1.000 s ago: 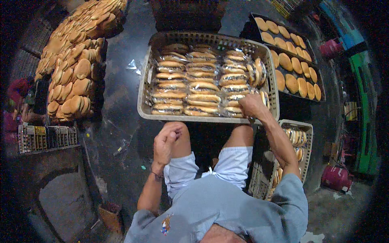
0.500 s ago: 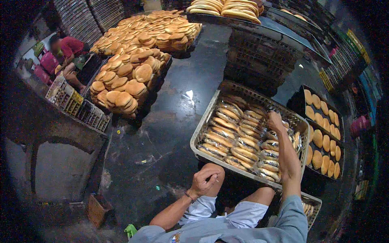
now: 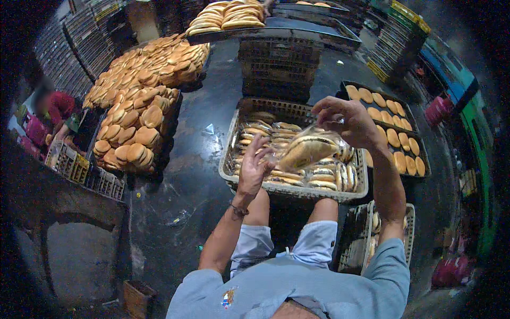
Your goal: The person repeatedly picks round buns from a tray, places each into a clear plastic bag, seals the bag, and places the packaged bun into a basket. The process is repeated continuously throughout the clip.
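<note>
A filled bun in a clear plastic bag (image 3: 309,150) hangs tilted above the large plastic crate (image 3: 227,159). My right hand (image 3: 348,119) is closed at the upper end of the bag, its fingers curled. At the bag's lower left end is my left hand (image 3: 255,165), its fingers stretched and spread; whether its thumb touches the plastic I cannot tell. Below both hands the crate holds rows of bagged buns (image 3: 256,131) with dark filling, some lying flat and some on edge at the near right.
Heaped flat buns (image 3: 133,125) lie to the left, near a seated person (image 3: 59,109). Trays of buns (image 3: 396,133) are at the right. A smaller crate (image 3: 410,228) stands by my right knee. Another tray (image 3: 271,33) with buns lies far ahead, beside stacked crates (image 3: 390,45).
My right hand has come up out of the crate with a bagged bun. My left hand has risen from my knee to the bag, its fingers spreading. The view has shifted.
</note>
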The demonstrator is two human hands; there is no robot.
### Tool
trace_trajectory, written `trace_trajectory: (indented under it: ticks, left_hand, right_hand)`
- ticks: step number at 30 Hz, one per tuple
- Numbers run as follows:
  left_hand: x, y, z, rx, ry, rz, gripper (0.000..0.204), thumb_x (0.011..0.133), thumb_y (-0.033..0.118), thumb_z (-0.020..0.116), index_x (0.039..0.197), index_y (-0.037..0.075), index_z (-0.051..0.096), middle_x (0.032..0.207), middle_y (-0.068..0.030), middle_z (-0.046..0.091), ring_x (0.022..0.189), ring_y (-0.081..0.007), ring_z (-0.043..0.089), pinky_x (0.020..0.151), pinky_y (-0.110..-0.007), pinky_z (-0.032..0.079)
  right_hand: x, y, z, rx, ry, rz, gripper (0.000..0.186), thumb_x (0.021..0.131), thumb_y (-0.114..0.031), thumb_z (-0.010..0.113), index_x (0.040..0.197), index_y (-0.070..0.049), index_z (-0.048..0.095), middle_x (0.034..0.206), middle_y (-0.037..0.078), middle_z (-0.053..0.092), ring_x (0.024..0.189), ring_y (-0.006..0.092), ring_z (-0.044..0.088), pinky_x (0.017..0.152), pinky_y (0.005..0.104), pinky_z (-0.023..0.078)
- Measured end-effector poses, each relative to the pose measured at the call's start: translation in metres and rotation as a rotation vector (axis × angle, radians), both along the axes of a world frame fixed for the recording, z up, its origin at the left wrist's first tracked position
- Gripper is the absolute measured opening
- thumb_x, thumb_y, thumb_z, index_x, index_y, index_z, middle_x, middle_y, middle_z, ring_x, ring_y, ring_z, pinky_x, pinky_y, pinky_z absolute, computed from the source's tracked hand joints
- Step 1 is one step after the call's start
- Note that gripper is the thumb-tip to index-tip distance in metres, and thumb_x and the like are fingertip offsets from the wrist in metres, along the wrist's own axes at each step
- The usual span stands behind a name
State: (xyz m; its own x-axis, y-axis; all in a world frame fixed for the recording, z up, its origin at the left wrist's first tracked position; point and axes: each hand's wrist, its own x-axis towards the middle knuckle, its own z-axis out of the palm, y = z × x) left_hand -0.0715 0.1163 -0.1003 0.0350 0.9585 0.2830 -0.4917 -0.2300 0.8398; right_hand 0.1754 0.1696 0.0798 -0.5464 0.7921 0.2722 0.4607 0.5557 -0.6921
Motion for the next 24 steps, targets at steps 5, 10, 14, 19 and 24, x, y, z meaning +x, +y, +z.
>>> trace_trajectory:
  ticks: [5, 10, 14, 19, 24]
  left_hand:
    - [0.006, -0.032, 0.013, -0.018, -0.022, -0.174, 0.025, 0.092, 0.014, 0.073, 0.113, 0.002, 0.068, 0.104, -0.0104, 0.073, 0.097, -0.0201, 0.069, 0.090, -0.033, 0.057]
    - [0.002, -0.050, 0.013, -0.336, -0.255, -0.331, 0.013, 0.094, 0.009, 0.069, 0.106, 0.004, 0.067, 0.103, -0.0096, 0.071, 0.092, -0.0199, 0.071, 0.087, -0.035, 0.059]
    - [0.000, -0.047, 0.020, 0.037, 0.015, -0.045, 0.057, 0.088, 0.018, 0.077, 0.137, 0.006, 0.049, 0.134, -0.0122, 0.058, 0.120, -0.0234, 0.060, 0.101, -0.037, 0.051]
    - [0.036, -0.071, 0.058, 0.440, 0.639, -0.298, 0.103, 0.074, 0.020, 0.090, 0.154, 0.001, 0.028, 0.141, -0.0139, 0.054, 0.130, -0.0255, 0.053, 0.109, -0.036, 0.043]
    - [0.041, -0.081, 0.051, -0.065, 0.255, -0.461, 0.081, 0.075, 0.006, 0.087, 0.143, 0.000, 0.044, 0.128, -0.0122, 0.062, 0.122, -0.0226, 0.059, 0.104, -0.035, 0.048]
  right_hand:
    - [0.023, -0.065, 0.016, 0.066, -0.031, -0.047, 0.029, 0.084, 0.004, 0.070, 0.111, -0.004, 0.066, 0.087, 0.004, 0.072, 0.082, 0.0104, 0.068, 0.077, 0.0279, 0.056]
    - [0.030, -0.109, 0.022, 0.134, -0.042, -0.075, 0.032, 0.082, 0.007, 0.068, 0.112, -0.006, 0.066, 0.083, 0.006, 0.072, 0.078, 0.0143, 0.070, 0.074, 0.0301, 0.056]
    - [0.020, -0.126, 0.027, 0.222, -0.284, -0.009, 0.041, 0.081, 0.000, 0.072, 0.120, -0.012, 0.064, 0.084, 0.011, 0.071, 0.074, 0.0242, 0.070, 0.070, 0.0371, 0.054]
    - [-0.009, -0.120, 0.018, 0.279, -0.482, 0.215, 0.044, 0.082, 0.000, 0.070, 0.124, -0.012, 0.064, 0.092, 0.014, 0.072, 0.085, 0.0328, 0.070, 0.072, 0.0390, 0.055]
    - [0.001, -0.159, 0.018, 0.689, 0.278, -0.286, 0.038, 0.085, -0.004, 0.074, 0.122, -0.007, 0.066, 0.112, 0.013, 0.071, 0.101, 0.0225, 0.069, 0.086, 0.0347, 0.054]
